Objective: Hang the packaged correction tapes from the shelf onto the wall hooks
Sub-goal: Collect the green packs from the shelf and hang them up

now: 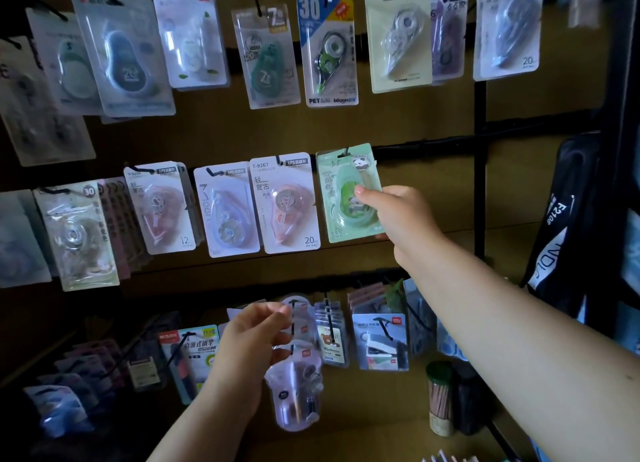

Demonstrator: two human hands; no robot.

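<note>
Thumb and fingers of the right hand (398,219) pinch the right edge of a green panda-print correction tape pack (346,193), the thumb lying across its front and the other fingers hidden behind the card. The pack's top sits at a black wall hook (344,152) at the right end of the middle row; whether the hook passes through the hang hole is hard to make out. Lower down, the left hand (252,343) is loosely curled, thumb and forefinger closed on the top of a clear pinkish blister pack (298,389) that dangles below the fingers; its contents are blurred, and it is unclear whether more packs are stacked behind it.

The middle row shows five front packs: the green one, a peach pack marked T-9267 (285,205) just to its left, a pale lilac one (227,210), another peach one (159,208) and a clear one marked 30 (78,236). Several have more packs stacked behind them, too overlapped to count. The top row is cut off by the upper edge, and the far-left packs are dim and blurred. The bottom row is partly hidden by both arms.
</note>
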